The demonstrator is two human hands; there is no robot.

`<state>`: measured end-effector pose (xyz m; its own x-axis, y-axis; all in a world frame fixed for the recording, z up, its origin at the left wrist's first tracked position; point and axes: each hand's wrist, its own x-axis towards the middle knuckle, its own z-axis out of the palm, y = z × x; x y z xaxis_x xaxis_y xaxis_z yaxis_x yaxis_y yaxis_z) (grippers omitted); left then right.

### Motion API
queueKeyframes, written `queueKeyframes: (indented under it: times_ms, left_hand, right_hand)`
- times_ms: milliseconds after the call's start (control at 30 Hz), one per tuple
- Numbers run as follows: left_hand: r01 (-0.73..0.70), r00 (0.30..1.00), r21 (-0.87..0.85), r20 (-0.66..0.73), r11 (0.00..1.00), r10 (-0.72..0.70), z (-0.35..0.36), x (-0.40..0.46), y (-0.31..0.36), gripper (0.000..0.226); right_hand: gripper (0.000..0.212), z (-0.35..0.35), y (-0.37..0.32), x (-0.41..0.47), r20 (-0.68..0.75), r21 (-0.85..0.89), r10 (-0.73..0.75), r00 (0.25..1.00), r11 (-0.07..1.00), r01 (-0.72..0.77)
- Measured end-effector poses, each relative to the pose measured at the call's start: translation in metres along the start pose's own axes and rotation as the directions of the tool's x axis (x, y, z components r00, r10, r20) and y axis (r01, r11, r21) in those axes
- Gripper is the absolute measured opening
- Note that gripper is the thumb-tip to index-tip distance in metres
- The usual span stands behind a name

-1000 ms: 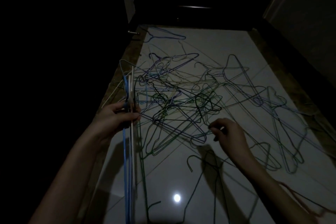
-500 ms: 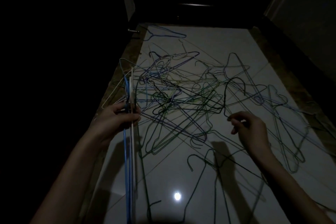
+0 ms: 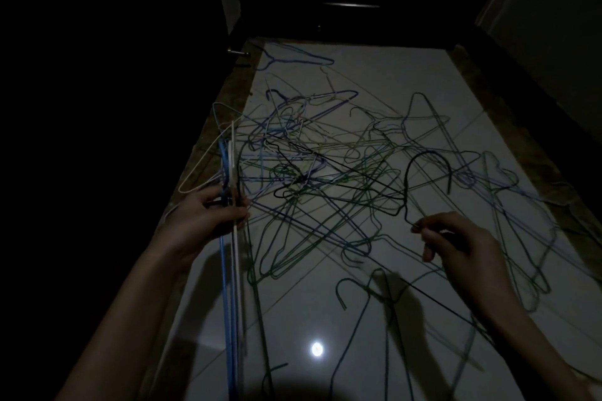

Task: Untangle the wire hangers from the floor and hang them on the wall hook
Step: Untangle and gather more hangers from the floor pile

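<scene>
With the left hand (image 3: 211,215) clutching a collected bundle (image 3: 232,270), the right hand (image 3: 456,244) pinches a black hanger (image 3: 423,166) above the tangled pile (image 3: 325,179), which it may snag and drag.

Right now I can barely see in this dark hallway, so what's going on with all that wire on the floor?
A person is sorting a tangled pile of wire hangers on the tiled floor. The left hand grips a bundle of freed hangers, blue and white among them. The right hand pinches a black hanger by its neck, hook raised above the pile. No wall hook is visible.
</scene>
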<state>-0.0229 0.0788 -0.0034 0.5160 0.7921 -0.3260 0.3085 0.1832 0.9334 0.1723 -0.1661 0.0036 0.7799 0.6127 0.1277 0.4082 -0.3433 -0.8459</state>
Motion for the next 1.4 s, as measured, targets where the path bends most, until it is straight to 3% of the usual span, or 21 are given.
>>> queueKeyframes:
  times_ms: [133, 433, 600, 1000, 1233, 1400]
  left_hand:
    - [-0.004, 1.0, -0.01, -0.007, 1.0, 0.004, 0.005, 0.001, 0.0, 0.023]
    - [-0.015, 1.0, 0.045, 0.003, 0.999, 0.015, 0.011, 0.003, -0.006, 0.019]
    - [-0.004, 1.0, 0.048, 0.009, 0.999, 0.004, 0.008, 0.001, -0.009, 0.018]
    - [-0.005, 0.999, 0.111, -0.031, 0.994, 0.008, -0.008, 0.0, 0.004, 0.017]
    - [-0.081, 0.995, 0.116, -0.056, 0.99, 0.088, -0.02, -0.008, 0.026, 0.021]
    - [-0.124, 0.992, 0.15, -0.002, 0.981, 0.126, -0.006, -0.013, 0.041, 0.018]
  right_hand:
    - [0.016, -0.022, -0.002, -0.007, -0.038, 0.02, 0.041, 0.998, 0.999, -0.041]
    - [0.02, 0.014, 0.045, -0.007, -0.038, -0.178, 0.029, 0.999, 0.983, -0.036]
    - [0.017, 0.007, 0.052, -0.016, -0.06, -0.176, 0.082, 0.995, 0.98, -0.092]
    - [0.014, -0.025, 0.014, -0.008, -0.033, -0.156, 0.05, 0.998, 0.986, -0.055]
    - [0.015, -0.003, -0.003, 0.005, 0.003, -0.084, 0.029, 1.0, 0.996, -0.029]
    - [0.018, 0.005, -0.013, 0.017, 0.017, -0.095, -0.025, 1.0, 0.995, 0.027]
